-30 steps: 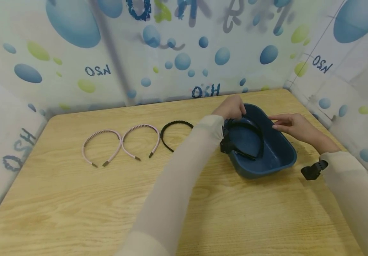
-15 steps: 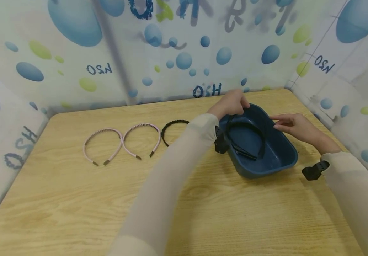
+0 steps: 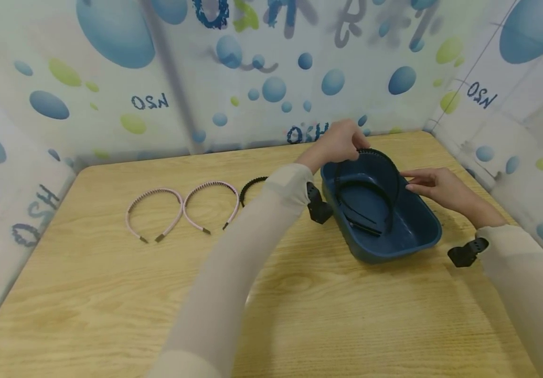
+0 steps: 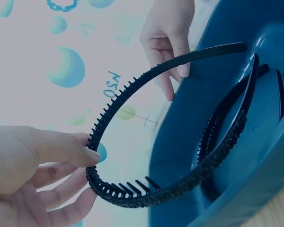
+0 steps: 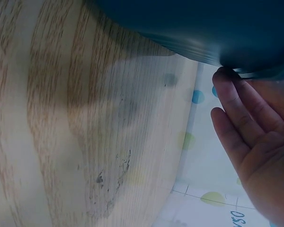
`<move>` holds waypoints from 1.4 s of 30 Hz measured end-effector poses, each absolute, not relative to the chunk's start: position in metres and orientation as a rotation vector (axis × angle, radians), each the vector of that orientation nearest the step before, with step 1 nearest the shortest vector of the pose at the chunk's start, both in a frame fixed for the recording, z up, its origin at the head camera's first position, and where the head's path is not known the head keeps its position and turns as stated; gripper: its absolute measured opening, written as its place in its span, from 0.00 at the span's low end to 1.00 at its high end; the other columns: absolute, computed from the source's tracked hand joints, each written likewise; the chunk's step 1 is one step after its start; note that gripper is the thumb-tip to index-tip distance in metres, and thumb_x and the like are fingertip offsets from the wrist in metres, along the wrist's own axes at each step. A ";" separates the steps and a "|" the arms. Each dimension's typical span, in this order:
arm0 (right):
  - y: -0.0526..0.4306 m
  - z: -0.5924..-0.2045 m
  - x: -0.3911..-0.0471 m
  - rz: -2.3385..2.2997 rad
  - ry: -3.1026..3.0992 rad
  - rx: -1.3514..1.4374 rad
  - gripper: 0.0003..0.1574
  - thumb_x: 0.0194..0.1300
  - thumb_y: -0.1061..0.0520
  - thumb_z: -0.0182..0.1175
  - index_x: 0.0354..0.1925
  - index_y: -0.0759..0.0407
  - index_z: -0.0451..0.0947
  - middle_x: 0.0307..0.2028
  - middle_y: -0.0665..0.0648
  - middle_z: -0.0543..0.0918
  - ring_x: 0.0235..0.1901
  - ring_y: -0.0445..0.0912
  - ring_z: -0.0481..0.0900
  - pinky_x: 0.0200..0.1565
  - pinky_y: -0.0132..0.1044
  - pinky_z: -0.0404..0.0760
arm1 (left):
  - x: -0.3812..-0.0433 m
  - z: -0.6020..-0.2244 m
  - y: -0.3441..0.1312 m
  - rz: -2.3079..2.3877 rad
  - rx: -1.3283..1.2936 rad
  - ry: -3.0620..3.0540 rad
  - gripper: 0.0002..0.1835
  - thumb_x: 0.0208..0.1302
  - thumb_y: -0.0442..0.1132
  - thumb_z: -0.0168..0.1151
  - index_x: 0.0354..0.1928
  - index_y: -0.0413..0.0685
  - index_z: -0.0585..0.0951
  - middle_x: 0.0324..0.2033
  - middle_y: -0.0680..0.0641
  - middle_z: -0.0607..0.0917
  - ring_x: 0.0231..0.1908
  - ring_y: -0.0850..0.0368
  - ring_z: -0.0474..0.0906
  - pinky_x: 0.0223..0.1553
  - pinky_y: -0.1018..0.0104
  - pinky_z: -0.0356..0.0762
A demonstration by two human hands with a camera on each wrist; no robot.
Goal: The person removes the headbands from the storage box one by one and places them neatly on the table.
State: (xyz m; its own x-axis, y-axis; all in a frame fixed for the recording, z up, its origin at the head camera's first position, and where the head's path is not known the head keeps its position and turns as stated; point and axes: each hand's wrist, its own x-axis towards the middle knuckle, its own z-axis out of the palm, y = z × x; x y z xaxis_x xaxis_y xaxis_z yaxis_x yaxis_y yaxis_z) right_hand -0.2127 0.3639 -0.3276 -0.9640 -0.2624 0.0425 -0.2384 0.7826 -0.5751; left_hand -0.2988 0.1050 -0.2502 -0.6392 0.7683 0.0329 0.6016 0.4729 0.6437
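Note:
My left hand (image 3: 339, 140) pinches a black toothed headband (image 4: 189, 183) at the top of its curve, thumb against fingers. The headband stands upright, its top level with the back rim and its ends down inside the blue plastic basin (image 3: 370, 255). At the basin's far right side, my right hand (image 3: 441, 188) pinches the rim, thumb inside and fingers outside. More black headbands (image 4: 208, 137) lie in the basin; their exact number is hard to tell.
Left of the basin, two pink headbands (image 3: 210, 184) and a black one (image 3: 252, 181) lie in a row on the wooden table (image 3: 110, 294). My left sleeve (image 3: 233, 262) partly covers the black one. A patterned wall (image 3: 262, 126) borders the table's back.
My left hand has risen and moved slightly back and left, drawing the black headband up from inside the basin. The right hand stays on the rim.

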 end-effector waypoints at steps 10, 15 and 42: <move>0.364 -0.327 -0.211 -0.929 2.921 -0.388 0.26 0.67 0.60 0.53 0.61 0.69 0.66 0.43 0.71 0.79 0.37 0.38 0.79 0.35 0.34 0.77 | -0.299 -0.238 0.089 0.871 1.222 2.478 0.19 0.57 0.24 0.54 0.51 0.43 0.80 0.49 0.47 0.81 0.49 0.58 0.75 0.44 0.72 0.74; 0.361 -0.327 -0.210 -0.923 2.914 -0.372 0.26 0.68 0.59 0.52 0.61 0.68 0.65 0.44 0.71 0.78 0.43 0.59 0.78 0.38 0.43 0.77 | -0.299 -0.235 0.075 0.870 1.218 2.485 0.21 0.56 0.22 0.53 0.51 0.44 0.80 0.49 0.47 0.80 0.49 0.58 0.76 0.43 0.72 0.75; 0.361 -0.327 -0.210 -0.948 2.908 -0.320 0.26 0.67 0.57 0.53 0.61 0.65 0.67 0.44 0.69 0.79 0.32 0.23 0.72 0.38 0.40 0.77 | -0.294 -0.241 -0.008 0.834 1.062 2.540 0.18 0.57 0.23 0.55 0.49 0.41 0.81 0.48 0.45 0.81 0.45 0.53 0.77 0.42 0.66 0.76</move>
State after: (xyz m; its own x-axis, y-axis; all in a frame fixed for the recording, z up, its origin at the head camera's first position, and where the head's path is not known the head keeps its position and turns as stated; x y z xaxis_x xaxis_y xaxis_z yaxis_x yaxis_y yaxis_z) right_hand -0.2097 0.3610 -0.3267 -0.9761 -0.2172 0.0016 -0.1765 0.7886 -0.5891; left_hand -0.2940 -0.0084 -0.2415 -0.6973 0.7165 -0.0209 0.5647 0.5670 0.5997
